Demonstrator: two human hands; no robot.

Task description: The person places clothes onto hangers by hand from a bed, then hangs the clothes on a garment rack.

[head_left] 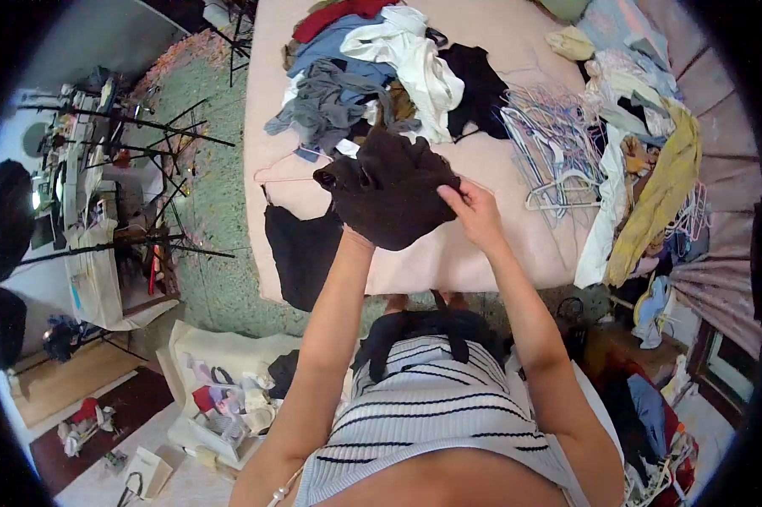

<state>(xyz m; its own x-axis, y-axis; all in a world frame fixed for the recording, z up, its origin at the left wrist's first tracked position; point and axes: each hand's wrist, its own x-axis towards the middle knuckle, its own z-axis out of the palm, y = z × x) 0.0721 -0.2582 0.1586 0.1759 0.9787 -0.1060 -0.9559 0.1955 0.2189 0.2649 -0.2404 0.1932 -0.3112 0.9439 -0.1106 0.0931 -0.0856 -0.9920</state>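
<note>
Garment point(398, 203), dark and crumpled, looks soft and light, best held by its edges. The right hand point(475, 213) pinches one edge; the left hand point(358, 237) is mostly hidden, its grip unclear.

A dark brown garment point(398, 198), almost black, is bunched in a loose bundle at twelve o'clock, just above the middle of the view, held over the bed point(423, 272). Its cloth looks soft and matte. Folds crowd its upper side towards twelve o'clock, a thick turned edge juts out at ten, and a smoother panel droops at six. The right hand point(477, 215) pinches its edge at three o'clock; the left hand is mostly hidden beneath it, at seven. Its full shape cannot be made out.
</note>
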